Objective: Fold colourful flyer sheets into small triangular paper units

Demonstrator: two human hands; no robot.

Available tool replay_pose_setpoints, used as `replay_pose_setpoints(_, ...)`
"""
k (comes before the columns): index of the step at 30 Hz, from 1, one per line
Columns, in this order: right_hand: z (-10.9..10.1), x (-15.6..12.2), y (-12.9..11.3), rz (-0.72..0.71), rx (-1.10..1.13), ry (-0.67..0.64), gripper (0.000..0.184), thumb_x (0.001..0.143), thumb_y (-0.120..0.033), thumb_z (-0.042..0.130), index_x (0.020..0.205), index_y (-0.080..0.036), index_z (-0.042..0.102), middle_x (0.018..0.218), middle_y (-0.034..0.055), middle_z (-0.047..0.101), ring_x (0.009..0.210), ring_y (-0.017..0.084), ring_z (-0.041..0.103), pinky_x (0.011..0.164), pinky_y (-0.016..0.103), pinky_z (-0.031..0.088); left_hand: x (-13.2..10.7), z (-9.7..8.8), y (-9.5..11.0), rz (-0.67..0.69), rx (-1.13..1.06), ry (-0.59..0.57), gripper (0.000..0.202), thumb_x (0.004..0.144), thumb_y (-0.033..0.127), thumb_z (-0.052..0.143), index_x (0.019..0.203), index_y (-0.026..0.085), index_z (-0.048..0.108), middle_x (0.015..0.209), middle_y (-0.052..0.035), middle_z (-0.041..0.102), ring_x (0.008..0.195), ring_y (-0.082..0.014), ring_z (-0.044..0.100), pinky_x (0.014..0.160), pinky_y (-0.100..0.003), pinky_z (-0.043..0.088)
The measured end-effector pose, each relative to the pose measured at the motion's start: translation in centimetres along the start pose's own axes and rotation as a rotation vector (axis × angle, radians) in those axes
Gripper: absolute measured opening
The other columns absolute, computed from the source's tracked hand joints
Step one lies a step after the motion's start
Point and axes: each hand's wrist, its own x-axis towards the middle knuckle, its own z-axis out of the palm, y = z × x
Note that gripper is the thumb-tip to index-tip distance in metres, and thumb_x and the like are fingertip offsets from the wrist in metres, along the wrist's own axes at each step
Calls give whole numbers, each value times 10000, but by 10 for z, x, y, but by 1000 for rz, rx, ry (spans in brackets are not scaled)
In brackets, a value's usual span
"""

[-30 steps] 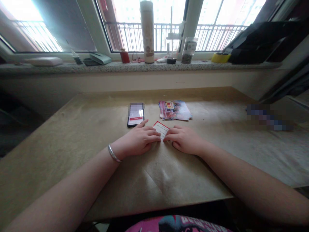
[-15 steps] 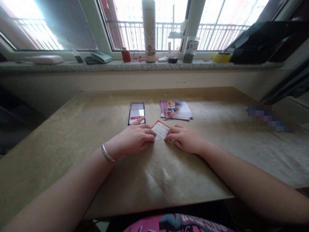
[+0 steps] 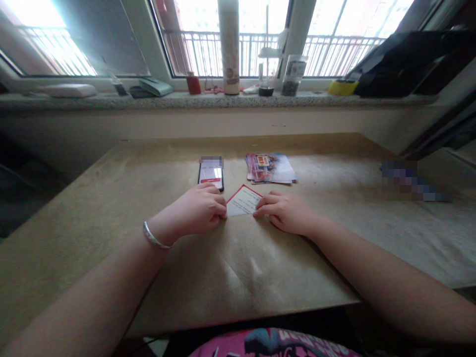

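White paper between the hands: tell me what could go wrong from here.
The left hand and right hand are at either side of the white paper; uneven pressure might skew or crease it. The phone lies right by the left hand and could get nudged.

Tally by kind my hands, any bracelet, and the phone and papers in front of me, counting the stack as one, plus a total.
Hands: 2, left hand and right hand
Bracelet: 1
Phone: 1
Red-edged paper: 1
Printed stack: 1
Total: 6
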Motion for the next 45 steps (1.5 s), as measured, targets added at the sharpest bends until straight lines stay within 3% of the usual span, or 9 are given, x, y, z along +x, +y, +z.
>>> replay_pose_setpoints(5,3,-1,3,-5,1,16,373,801,-77,480,1000,-260,737,1028,19,711,904,185,587,769,317,477,-3,-2,-4,-23,-3,-48,230,759,122,600,810,296,740,801,39,710,813,-164,562,799,-310,397)
replay_pose_setpoints(12,5,-1,6,-8,-5,20,380,802,-74,489,1015,-275,732,1036,15,708,923,178,586,781,316,473,-8,0,-9,-43,-16,-56,232,763,128,619,824,307,753,804,52,726,783,-148,598,736,-279,414)
replay_pose_setpoints(20,5,-3,7,-18,-10,33,380,796,-71,489,1004,-272,736,1024,17,709,911,177,594,772,315,480,-13,3,-20,-72,-135,-92,263,777,99,580,812,295,752,849,54,729,806,-122,633,767,-236,460)
replay_pose_setpoints(27,4,-4,7,-16,-11,35,376,809,-89,484,1008,-281,739,1028,15,713,902,172,595,761,309,479,-16,2,-17,-168,-174,-144,227,753,119,596,800,275,755,850,26,717,825,-143,641,793,-243,480)
replay_pose_setpoints(39,1,-5,6,-15,-23,9,370,809,-93,486,1024,-270,729,1040,12,709,909,189,596,770,321,477,-22,-7,-31,-307,-274,-325,255,748,160,557,858,271,758,935,19,707,840,-141,646,824,-245,473)
replay_pose_setpoints(42,2,-3,3,-8,-28,17,331,801,-93,505,999,-248,720,1024,30,701,922,193,584,792,322,468,-18,-6,-26,-341,-245,-310,227,775,199,517,840,249,729,882,8,691,765,-146,626,720,-250,465)
replay_pose_setpoints(45,3,0,2,-18,-47,47,258,827,-126,511,967,-224,704,1007,50,693,912,194,577,792,326,465,-11,-1,-17,-417,-223,-213,200,825,348,530,877,215,671,811,-9,660,677,-149,587,590,-244,428)
